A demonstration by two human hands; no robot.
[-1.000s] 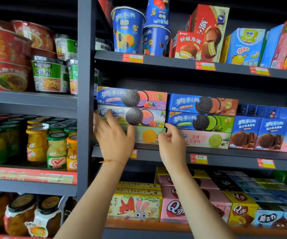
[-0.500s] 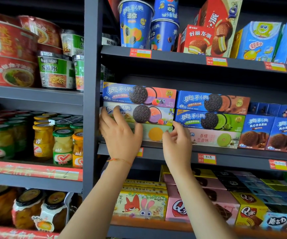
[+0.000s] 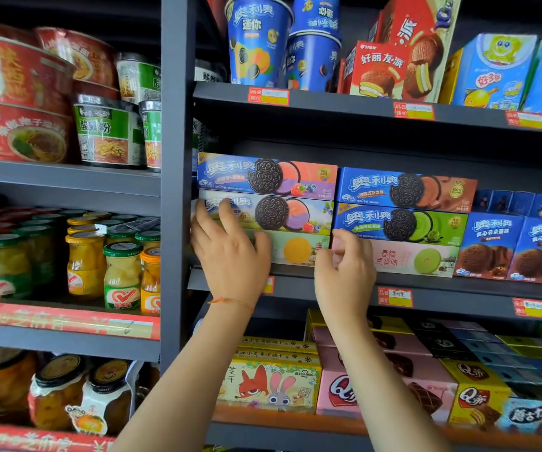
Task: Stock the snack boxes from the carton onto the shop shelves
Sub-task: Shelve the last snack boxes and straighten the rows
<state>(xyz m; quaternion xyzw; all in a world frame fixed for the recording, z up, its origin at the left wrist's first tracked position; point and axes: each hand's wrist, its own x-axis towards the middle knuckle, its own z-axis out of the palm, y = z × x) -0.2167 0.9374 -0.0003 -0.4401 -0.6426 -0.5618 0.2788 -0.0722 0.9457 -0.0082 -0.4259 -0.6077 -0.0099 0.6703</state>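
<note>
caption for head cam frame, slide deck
Both hands square up the left stack of cookie boxes on the middle shelf.
</note>
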